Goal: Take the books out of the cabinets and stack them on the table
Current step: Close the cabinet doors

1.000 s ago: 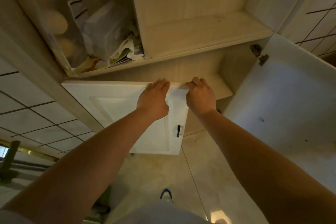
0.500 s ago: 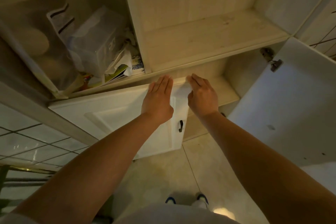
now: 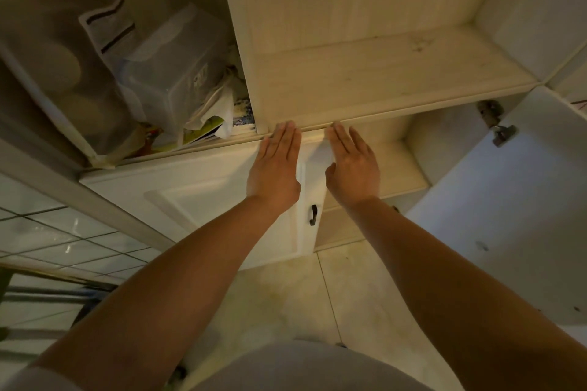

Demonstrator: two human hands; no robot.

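Head view: your left hand (image 3: 275,168) and right hand (image 3: 351,165) lie flat-fingered, grasping nothing, on the white panelled cabinet door (image 3: 190,200). Books: only blue-edged printed matter (image 3: 243,120) above-left of door. Reach there, likely.

- The setting is appearing to be a room in a home, fitted with built-in storage.
- A pale wood-grain cabinet (image 3: 365,79) is occupying the wall, with open shelves above and white panelled doors (image 3: 197,200) below; one door is carrying a small dark handle (image 3: 313,214).
- A metal hinge (image 3: 495,124) is showing at the right edge of the lower opening.
- Household clutter is filling the left compartment: a clear plastic box (image 3: 171,73) and loose papers (image 3: 212,117).
- Glossy floor tiles (image 3: 286,295) are reflecting light underfoot.
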